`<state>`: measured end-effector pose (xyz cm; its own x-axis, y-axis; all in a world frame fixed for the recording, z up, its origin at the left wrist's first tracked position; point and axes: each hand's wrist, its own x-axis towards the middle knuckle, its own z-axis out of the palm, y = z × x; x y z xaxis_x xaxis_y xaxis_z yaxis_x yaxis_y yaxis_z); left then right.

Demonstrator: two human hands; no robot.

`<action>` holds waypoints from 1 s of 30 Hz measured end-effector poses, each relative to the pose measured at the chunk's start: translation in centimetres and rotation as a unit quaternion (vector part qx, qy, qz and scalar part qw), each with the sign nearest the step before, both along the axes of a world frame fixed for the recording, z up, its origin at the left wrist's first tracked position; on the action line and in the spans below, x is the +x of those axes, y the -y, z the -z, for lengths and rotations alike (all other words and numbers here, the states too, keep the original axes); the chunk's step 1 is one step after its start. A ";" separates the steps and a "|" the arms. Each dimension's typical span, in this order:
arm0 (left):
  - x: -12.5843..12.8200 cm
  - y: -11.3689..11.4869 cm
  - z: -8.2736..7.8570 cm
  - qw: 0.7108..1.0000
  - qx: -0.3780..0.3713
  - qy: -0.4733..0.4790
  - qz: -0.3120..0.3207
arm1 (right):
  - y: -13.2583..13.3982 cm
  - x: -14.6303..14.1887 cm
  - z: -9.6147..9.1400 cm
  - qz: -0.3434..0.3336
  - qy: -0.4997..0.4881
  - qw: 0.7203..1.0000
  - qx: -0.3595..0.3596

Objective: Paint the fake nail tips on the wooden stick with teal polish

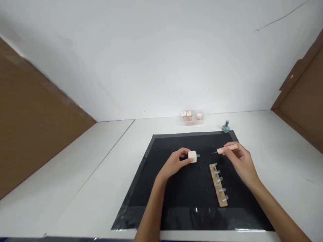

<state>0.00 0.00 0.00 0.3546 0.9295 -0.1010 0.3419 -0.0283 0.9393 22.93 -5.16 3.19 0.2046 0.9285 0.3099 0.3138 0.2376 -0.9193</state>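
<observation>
left hand (177, 160) grasping white bottle (192, 156) | right hand (241, 161) grasping pink brush (221, 150) | orange strip (217, 185) near

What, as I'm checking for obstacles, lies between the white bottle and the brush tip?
In the head view, only bare black mat shows between the white bottle and the brush tip.

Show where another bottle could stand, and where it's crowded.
Free: the table left of the black mat, and the mat between left forearm and tan strip. Crowded: the strip's far end, near the left hand with its white block and the right hand with its brush.
</observation>
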 end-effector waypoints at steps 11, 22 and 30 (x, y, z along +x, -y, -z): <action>1.7 1.9 -2.0 0.906 -0.120 0.404 -0.042 | 2.0 -1.4 -1.2 -0.116 0.111 0.972 0.174; 1.6 2.0 -1.7 0.898 -0.132 0.419 -0.015 | 2.2 -1.7 -1.7 -0.150 0.241 0.915 0.287; 1.5 1.9 -1.7 0.904 -0.115 0.408 -0.052 | 2.1 -1.8 -1.6 -0.166 0.264 0.905 0.288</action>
